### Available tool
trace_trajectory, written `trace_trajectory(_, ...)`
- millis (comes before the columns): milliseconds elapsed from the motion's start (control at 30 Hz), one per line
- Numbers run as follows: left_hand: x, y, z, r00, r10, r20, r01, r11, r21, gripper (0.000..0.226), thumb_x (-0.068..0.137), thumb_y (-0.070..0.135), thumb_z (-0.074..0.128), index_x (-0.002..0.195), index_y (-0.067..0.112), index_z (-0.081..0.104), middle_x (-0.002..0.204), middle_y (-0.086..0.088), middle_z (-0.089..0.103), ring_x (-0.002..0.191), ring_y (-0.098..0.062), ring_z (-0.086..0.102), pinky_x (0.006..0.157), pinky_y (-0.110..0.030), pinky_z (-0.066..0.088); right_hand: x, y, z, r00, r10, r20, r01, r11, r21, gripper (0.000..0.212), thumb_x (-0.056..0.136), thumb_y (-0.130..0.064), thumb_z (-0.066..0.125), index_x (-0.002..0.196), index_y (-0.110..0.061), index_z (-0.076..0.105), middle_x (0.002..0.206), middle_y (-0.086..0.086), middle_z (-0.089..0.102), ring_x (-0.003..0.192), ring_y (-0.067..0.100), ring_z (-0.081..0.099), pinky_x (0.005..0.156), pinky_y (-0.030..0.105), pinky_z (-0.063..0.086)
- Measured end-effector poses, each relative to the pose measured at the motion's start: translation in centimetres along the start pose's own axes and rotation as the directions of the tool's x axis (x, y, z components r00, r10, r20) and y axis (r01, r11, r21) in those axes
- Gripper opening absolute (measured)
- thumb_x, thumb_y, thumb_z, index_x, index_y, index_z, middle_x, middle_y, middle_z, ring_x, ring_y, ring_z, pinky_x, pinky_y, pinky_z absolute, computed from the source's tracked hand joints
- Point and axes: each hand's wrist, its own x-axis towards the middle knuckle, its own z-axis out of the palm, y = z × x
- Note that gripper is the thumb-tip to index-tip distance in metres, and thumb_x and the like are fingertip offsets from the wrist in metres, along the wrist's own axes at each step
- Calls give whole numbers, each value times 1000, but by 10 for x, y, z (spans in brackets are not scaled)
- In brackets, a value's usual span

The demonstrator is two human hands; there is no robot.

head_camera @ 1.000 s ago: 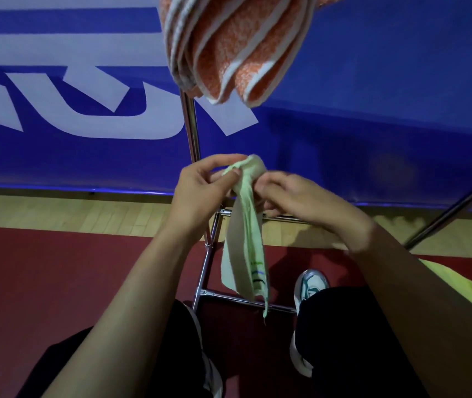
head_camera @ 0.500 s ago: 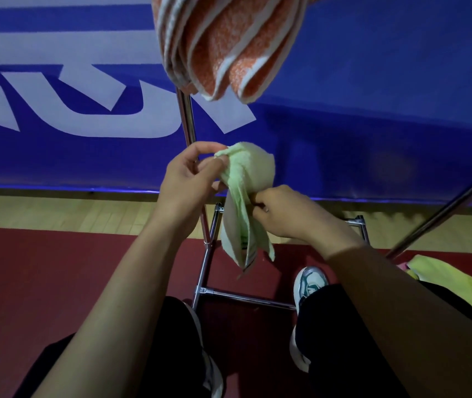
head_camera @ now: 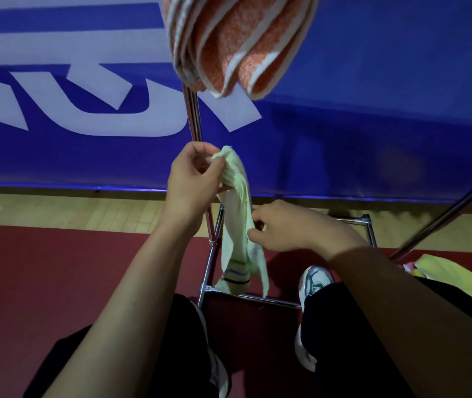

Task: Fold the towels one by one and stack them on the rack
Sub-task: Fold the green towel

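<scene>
Left hand: our left hand point(head_camera: 193, 183) is raised in front of the rack upright, thumb and fingers curled and pinching the top corner of the pale green towel point(head_camera: 239, 225).
Right hand: our right hand point(head_camera: 289, 228) sits lower and to the right, fingers curled, pinching the towel's edge about halfway down its length.
Pale green towel: it hangs lengthwise between the two hands, bunched and loosely twisted. Its lower end, marked with dark and blue stripes, dangles free just above the rack's near bottom bar.
Rack: the metal rack point(head_camera: 193, 116) stands directly ahead. One chrome upright rises behind the left hand; a second tube slants in from the right edge.
Orange towel: a folded orange-and-white striped towel point(head_camera: 237, 41) is draped on the rack's upper part, above both hands, its folded edges hanging down.
Yellow cloth: a yellow cloth point(head_camera: 452, 278) lies on our right thigh, at the right edge.
Floor: dark red mat point(head_camera: 56, 271) near, with a strip of wooden boards beyond.
Backdrop: a blue banner point(head_camera: 372, 116) with large white lettering stands at the far side.
Footwear: a white shoe point(head_camera: 313, 281) shows beside the rack's base.
</scene>
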Motion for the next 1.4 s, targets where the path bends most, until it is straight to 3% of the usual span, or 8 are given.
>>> trace_trajectory(167,-1,2,0,1000,-6,9,6,1000,5,14,102,16,63,114,9,62,113,-21,68,76,-11,74,61,-25,59,-2,-1,-3,1000,22,20,-21,998,-56,41,96,-39,53,63,-15,47,67,1,51,72,27,57,68,37,50)
trace_trajectory(400,-2,0,4,1000,-11,-6,11,1000,5,14,101,16,65,113,8,64,112,-20,68,82,-16,75,64,-27,61,-5,-6,-6,995,62,74,-56,995,-82,46,100,-39,50,63,-11,54,68,2,50,60,19,50,53,31,39)
trace_trajectory(500,-3,0,7,999,-37,5,37,998,-48,14,100,13,65,113,7,64,112,-20,68,89,-20,75,68,-32,63,-4,-8,-1,989,119,90,-113,991,-69,56,95,-65,49,74,-15,65,79,0,62,75,21,59,71,38,53)
trace_trajectory(633,-6,1,14,998,-63,22,65,991,-118,15,100,7,63,114,1,64,102,-17,66,85,-20,71,77,-49,64,-2,-14,4,965,263,2,-260,954,-153,76,81,-92,37,89,-21,62,90,-2,63,84,23,58,76,39,45)
trace_trajectory(800,-6,4,9,997,-72,10,72,988,-133,17,101,8,64,116,2,64,111,-19,68,92,-24,75,79,-46,65,5,-15,3,917,388,-89,-397,910,-122,40,92,-54,59,117,-24,67,118,2,69,114,29,64,81,38,38)
trace_trajectory(1033,5,6,-18,994,-86,-63,74,983,-169,19,100,11,65,118,4,64,121,-17,66,104,-25,74,77,-35,64,11,0,8,886,464,14,-449,865,-222,42,93,-33,65,133,-21,62,139,2,61,128,27,59,85,35,38)
trace_trajectory(1200,11,-2,-41,986,-25,-164,26,1000,4,12,99,14,67,110,10,70,109,-11,70,101,-26,74,76,-34,65,12,17,-1,916,401,17,-388,895,-218,13,90,-32,64,97,-21,64,129,3,66,118,28,63,84,36,46)
trace_trajectory(1400,15,-6,-64,955,118,-270,-60,975,216,12,96,24,72,106,17,74,100,3,75,87,-9,72,73,-22,59,2,40,-21,947,320,-8,-319,941,-110,16,80,-28,64,75,-17,53,83,-1,62,86,26,61,75,36,55)
